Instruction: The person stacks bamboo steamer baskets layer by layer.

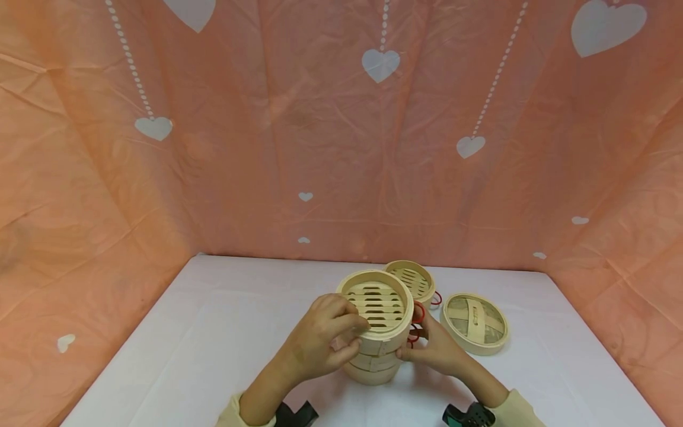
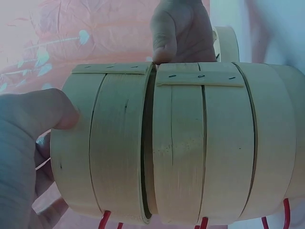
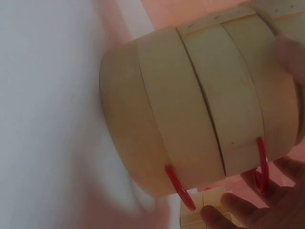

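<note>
Three round bamboo steamer baskets stand stacked before me. In the head view the top steamer basket point(image 1: 381, 345) shows its slatted floor, and the lower baskets point(image 1: 372, 376) are partly covered by it. My left hand point(image 1: 332, 333) grips the top basket at its left rim, thumb on the outer wall. A dark gap shows between the top basket point(image 2: 119, 143) and the middle basket point(image 2: 181, 124) in the left wrist view. From the right, my right hand point(image 1: 434, 345) holds the stack, thumb in front and fingers behind by the red handles point(image 1: 420, 312). The bottom basket point(image 3: 138, 109) rests on the table.
Behind the stack, to the right, stands another slatted steamer basket point(image 1: 425, 302) with a red handle. A round bamboo lid point(image 1: 476, 320) with a cross strap lies right of it. The white table point(image 1: 203, 344) ends at orange-pink cloth walls point(image 1: 320, 148) with heart prints.
</note>
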`<act>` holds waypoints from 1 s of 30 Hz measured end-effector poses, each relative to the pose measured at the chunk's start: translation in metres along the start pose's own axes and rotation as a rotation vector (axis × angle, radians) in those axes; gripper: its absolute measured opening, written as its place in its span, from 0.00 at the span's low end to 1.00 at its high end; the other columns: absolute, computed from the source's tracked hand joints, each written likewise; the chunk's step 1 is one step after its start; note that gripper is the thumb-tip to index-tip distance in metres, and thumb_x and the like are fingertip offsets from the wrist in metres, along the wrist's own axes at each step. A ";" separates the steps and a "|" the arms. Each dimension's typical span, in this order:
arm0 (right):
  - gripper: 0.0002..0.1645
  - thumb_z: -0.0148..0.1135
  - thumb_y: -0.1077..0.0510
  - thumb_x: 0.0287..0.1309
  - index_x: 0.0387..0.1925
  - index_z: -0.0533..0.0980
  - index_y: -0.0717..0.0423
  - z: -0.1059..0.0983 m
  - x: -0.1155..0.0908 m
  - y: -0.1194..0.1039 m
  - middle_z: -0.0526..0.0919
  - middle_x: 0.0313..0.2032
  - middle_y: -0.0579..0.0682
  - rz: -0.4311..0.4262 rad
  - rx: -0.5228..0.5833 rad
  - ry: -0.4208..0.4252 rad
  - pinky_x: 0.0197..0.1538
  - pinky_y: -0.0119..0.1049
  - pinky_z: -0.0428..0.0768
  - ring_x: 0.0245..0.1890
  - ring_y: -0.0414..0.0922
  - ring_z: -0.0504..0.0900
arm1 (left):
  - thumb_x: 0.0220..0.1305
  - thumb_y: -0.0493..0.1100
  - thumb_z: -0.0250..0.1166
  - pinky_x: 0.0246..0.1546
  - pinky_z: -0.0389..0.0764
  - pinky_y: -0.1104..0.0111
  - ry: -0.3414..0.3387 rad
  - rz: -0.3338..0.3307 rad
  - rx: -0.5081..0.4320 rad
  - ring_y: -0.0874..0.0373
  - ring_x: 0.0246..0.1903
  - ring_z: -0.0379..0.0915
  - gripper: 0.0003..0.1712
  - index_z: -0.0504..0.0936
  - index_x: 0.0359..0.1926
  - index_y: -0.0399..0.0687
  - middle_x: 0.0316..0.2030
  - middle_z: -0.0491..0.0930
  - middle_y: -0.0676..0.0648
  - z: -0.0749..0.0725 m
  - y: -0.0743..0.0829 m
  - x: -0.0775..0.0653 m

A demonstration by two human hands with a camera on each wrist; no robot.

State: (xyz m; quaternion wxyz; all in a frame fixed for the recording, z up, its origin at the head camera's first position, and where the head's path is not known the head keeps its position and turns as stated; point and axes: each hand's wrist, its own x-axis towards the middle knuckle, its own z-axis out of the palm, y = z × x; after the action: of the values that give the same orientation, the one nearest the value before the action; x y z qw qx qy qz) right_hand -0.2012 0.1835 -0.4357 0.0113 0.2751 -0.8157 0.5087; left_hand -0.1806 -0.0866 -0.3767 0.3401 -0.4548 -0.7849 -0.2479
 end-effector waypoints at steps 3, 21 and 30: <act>0.52 0.76 0.57 0.42 0.66 0.59 0.65 0.000 0.000 0.001 0.76 0.51 0.59 0.004 -0.004 0.001 0.50 0.33 0.79 0.49 0.31 0.74 | 0.43 0.41 0.70 0.50 0.72 0.62 -0.010 -0.009 -0.004 0.63 0.41 0.70 0.13 0.83 0.35 0.56 0.34 0.74 0.57 0.001 0.000 0.000; 0.52 0.76 0.56 0.43 0.67 0.58 0.63 0.000 -0.001 0.000 0.75 0.49 0.55 -0.008 -0.029 -0.006 0.47 0.33 0.78 0.46 0.32 0.72 | 0.44 0.42 0.70 0.51 0.72 0.62 -0.034 -0.021 -0.010 0.63 0.42 0.70 0.13 0.83 0.35 0.56 0.34 0.75 0.58 0.002 -0.001 0.002; 0.53 0.76 0.56 0.43 0.67 0.58 0.64 0.000 -0.001 0.001 0.75 0.49 0.56 -0.008 -0.020 -0.007 0.48 0.34 0.79 0.47 0.32 0.74 | 0.44 0.42 0.70 0.50 0.72 0.62 -0.037 -0.017 -0.002 0.63 0.40 0.70 0.13 0.83 0.35 0.56 0.33 0.74 0.58 0.003 -0.001 0.002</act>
State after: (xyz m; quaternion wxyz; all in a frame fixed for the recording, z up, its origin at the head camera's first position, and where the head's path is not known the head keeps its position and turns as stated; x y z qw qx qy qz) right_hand -0.2006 0.1840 -0.4368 0.0135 0.2801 -0.8197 0.4995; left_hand -0.1835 -0.0837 -0.3770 0.3229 -0.4531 -0.7947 -0.2428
